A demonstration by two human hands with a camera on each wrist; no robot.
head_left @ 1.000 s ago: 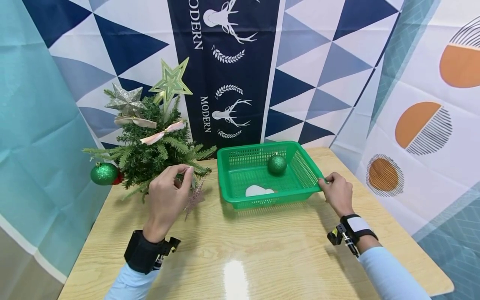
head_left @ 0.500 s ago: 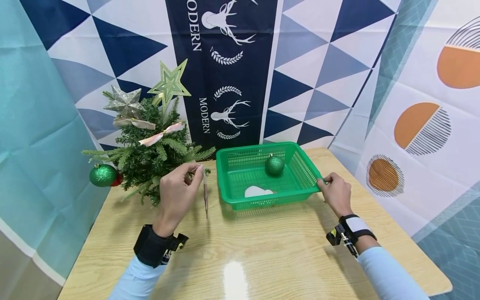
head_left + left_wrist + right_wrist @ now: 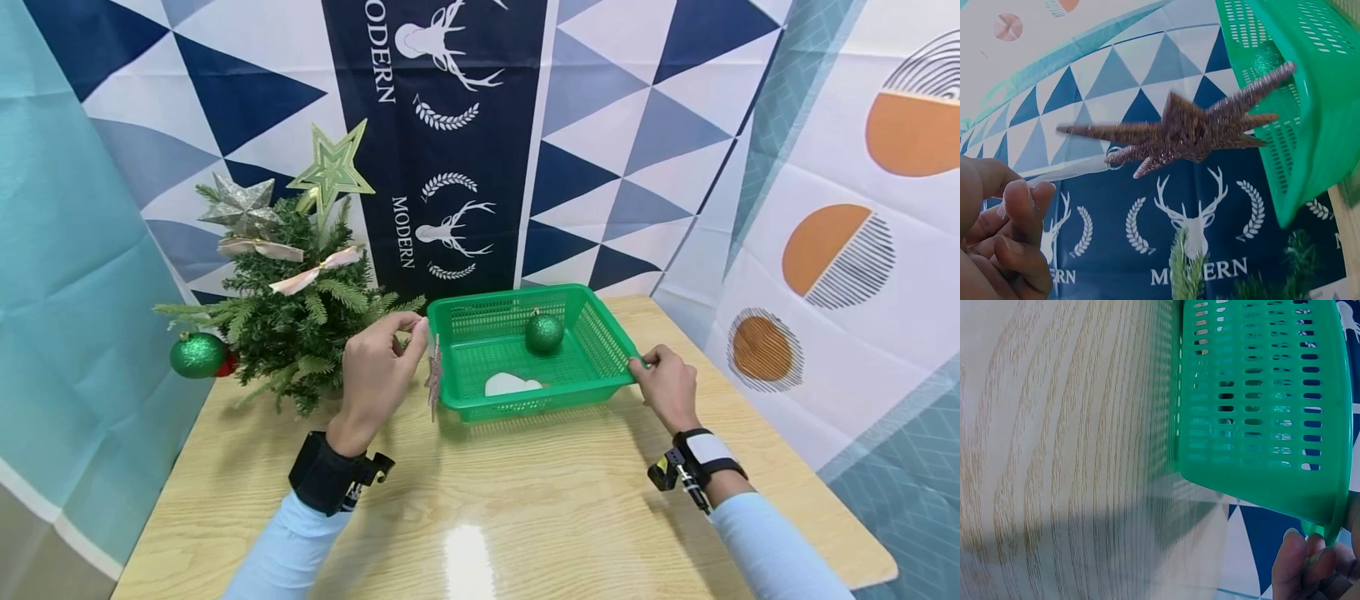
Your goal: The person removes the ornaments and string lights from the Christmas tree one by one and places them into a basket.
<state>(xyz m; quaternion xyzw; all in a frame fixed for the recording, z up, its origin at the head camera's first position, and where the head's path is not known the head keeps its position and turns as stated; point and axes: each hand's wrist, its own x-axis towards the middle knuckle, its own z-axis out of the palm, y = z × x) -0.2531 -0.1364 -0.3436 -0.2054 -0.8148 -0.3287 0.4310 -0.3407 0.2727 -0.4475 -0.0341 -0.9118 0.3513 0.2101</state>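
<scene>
My left hand pinches the clear ribbon loop of a pinkish glitter star ornament. Below the fingertips the star hangs at the left side of the green plastic basket, overlapping its rim in the head view. At the basket's near right corner, my right hand grips the rim, the thumb over it and the fingers curled beneath, as the right wrist view shows. Inside the basket lie a green glitter ball and a white object, partly hidden by the front wall.
A small Christmas tree stands left of the basket, bearing a silver star, a light green star, bows and a green ball. Patterned cloth hangs behind the wooden table.
My left hand has moved right, away from the tree, carrying the star ornament to the basket's left side. The right hand keeps its grip on the rim.
</scene>
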